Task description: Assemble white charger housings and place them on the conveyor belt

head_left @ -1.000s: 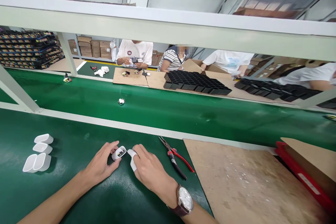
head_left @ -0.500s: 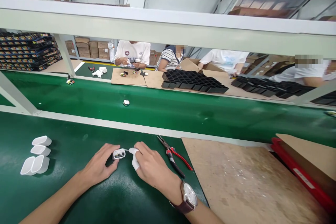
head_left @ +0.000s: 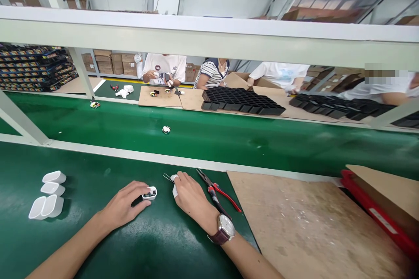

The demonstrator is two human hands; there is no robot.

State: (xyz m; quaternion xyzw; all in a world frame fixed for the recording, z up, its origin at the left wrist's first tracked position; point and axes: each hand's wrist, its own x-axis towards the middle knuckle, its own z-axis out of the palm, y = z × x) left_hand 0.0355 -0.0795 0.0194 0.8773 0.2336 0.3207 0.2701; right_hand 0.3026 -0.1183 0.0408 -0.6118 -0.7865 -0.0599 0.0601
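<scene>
Hardly any lettering I can read from here.
The only print I see is on the white T-shirt (head_left: 165, 66) of a person across the belt: a round emblem and a line of dark letters, too small and partly hidden to make out. The watch (head_left: 225, 226) dial shows no legible marks.

Red-handled pliers (head_left: 218, 194) lie beside a cardboard sheet (head_left: 307, 226), white shells (head_left: 47, 194) left, black trays (head_left: 240, 101) beyond.

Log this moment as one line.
left hand: holds white charger casing | right hand: holds tweezers | pliers beside right hand | empty casings far left
</scene>
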